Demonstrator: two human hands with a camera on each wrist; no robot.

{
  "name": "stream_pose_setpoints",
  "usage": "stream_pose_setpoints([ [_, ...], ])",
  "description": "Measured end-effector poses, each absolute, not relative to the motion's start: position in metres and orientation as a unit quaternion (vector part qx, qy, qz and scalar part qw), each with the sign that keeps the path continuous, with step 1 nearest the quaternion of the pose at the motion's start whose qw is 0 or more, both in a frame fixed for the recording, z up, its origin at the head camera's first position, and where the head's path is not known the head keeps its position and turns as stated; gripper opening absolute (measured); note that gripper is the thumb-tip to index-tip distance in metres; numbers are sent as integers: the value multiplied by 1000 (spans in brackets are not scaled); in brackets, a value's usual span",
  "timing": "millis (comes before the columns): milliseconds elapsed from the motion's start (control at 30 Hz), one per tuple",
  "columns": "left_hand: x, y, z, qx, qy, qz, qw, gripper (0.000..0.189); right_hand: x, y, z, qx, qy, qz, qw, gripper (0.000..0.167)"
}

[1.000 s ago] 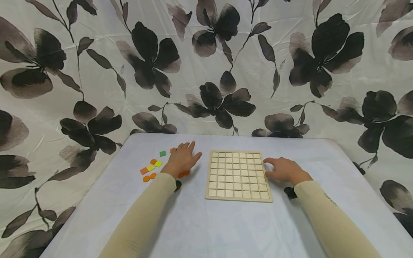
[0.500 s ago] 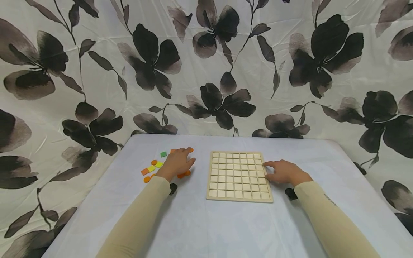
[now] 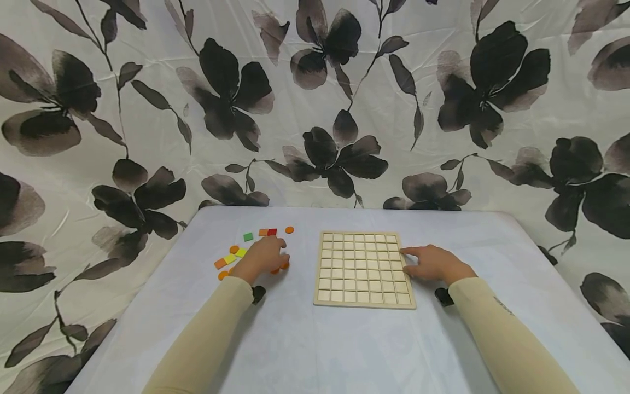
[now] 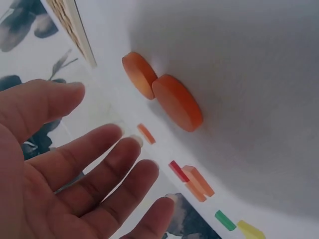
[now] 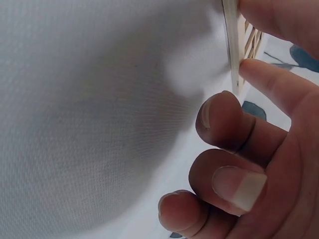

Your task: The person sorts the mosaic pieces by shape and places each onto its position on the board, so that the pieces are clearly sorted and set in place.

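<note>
My left hand (image 3: 261, 257) hovers over the scattered pieces at the left, its fingers loosely bent and holding nothing. In the left wrist view, two orange discs (image 4: 178, 103) lie against each other beyond the thumb and fingertips. A wooden grid board (image 3: 364, 269) with rows of square cells lies flat at the middle of the table. At its right edge my right hand (image 3: 435, 262) touches the frame with the index finger and thumb; the right wrist view shows the other fingers (image 5: 219, 119) bent in beside the board, with nothing in them.
Beyond the left hand lie an orange disc (image 3: 289, 230), a red square (image 3: 272, 232), an orange square (image 3: 263, 232) and a green square (image 3: 248, 237). Yellow squares (image 3: 229, 258) and more orange pieces (image 3: 220, 264) lie left of it. A flowered cloth (image 3: 344, 82) hangs behind the table.
My left hand has drawn back toward the person and left, its spread fingers bending in. The red square and far orange disc now show fully. The right hand stays at the board's edge.
</note>
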State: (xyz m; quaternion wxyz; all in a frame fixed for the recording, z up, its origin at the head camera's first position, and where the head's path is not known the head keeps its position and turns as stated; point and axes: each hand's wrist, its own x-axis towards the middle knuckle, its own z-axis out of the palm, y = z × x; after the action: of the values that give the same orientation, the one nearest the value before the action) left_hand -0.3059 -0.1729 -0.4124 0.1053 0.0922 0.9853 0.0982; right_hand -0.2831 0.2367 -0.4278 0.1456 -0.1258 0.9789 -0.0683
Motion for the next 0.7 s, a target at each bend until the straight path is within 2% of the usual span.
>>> stream_pose_setpoints([
  [200,-303,-174,-412,75,981,117,137,42,-281,236,-425,-121,977,-76,156,65],
  [700,-298,-178,-419,93,976,131,145,31,-282,237,-420,-128,970,-97,184,75],
])
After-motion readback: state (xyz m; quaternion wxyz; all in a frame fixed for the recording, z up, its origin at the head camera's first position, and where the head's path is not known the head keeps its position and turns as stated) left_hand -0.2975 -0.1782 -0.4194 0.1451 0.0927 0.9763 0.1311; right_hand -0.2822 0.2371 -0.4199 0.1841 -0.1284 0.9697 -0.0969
